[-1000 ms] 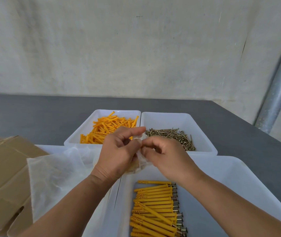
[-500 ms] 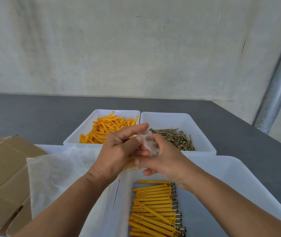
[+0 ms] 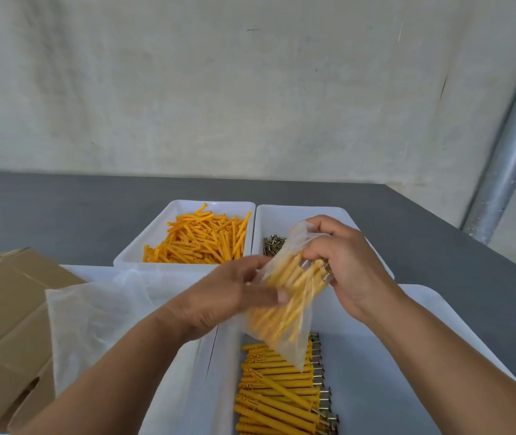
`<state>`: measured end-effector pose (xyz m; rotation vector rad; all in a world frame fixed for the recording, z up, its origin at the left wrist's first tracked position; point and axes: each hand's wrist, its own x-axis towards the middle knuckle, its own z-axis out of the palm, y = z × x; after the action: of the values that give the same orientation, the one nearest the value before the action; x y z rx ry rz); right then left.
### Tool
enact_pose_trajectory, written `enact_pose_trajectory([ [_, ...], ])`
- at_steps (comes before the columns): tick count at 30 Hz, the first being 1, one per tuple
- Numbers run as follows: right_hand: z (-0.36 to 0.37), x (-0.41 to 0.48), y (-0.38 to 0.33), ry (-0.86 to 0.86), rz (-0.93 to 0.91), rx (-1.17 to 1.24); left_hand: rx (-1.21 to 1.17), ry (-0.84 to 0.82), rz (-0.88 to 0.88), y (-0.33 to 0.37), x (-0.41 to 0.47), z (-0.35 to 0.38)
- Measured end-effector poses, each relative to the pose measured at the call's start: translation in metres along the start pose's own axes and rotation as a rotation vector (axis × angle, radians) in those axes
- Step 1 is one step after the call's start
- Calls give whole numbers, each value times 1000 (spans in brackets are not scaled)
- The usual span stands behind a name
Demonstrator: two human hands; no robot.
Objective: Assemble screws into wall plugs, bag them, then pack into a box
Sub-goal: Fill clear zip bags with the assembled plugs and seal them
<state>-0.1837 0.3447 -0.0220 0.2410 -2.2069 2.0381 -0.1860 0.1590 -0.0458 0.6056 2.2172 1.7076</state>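
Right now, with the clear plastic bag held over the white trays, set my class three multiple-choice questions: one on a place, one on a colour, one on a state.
1. Where do the loose metal screws lie?
A. in the far right white plastic tray
B. on flat brown cardboard
C. on the grey table

2. What colour are the loose plastic wall plugs in the far left tray?
A. blue
B. orange
C. green

3. What state is the clear plastic bag in, held by the left hand and right hand?
A. empty
B. lying in a box
C. filled with plugs fitted with screws

Answers: 1 A, the screws heap there; 2 B, plainly orange; 3 C, plugs with screw heads show through the bag.
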Motion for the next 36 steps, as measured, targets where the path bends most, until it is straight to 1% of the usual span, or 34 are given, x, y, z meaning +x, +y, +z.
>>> enact_pose_trajectory([
  [2, 1, 0, 0, -4, -3, 23, -32, -115, -2, 0, -1, 5],
  [5, 2, 0, 0, -5, -49, 89, -275, -186, -96, 1, -4, 2],
  [7, 3, 0, 1, 8, -85, 135, -385, -244, -159, 1, -5, -1],
  [11, 2, 2, 2, 13, -81, 182, -505, -386, -219, 2, -9, -3],
  [13, 2, 2, 1, -40, -67, 171, -557, -420, -228, 3, -10, -4],
  [16, 2, 0, -1, -67, -100, 154, -629, -347, -241, 5, -11, -2],
  [19, 2, -1, 0, -51, -121, 143, -569, -251, -217, 5, -9, 0],
  [22, 2, -1, -1, -45, -120, 115, -549, -220, -207, 5, -8, 1],
  [24, 2, -1, -2, -92, -128, 79, -535, -186, -195, 4, -8, 0],
  [26, 3, -2, -3, -171, -139, -13, -525, -162, -181, 2, -7, 0],
  [27, 3, -2, -2, -178, -138, -51, -511, -162, -172, 1, -6, 1],
  [30, 2, 0, 2, -80, -133, -64, -454, -197, -149, 2, -6, 1],
  [34, 0, 1, -2, 49, -111, 30, -455, -312, -159, 2, -6, -6],
  [36, -1, 1, -3, 95, -99, 68, -488, -294, -136, 2, -5, -8],
])
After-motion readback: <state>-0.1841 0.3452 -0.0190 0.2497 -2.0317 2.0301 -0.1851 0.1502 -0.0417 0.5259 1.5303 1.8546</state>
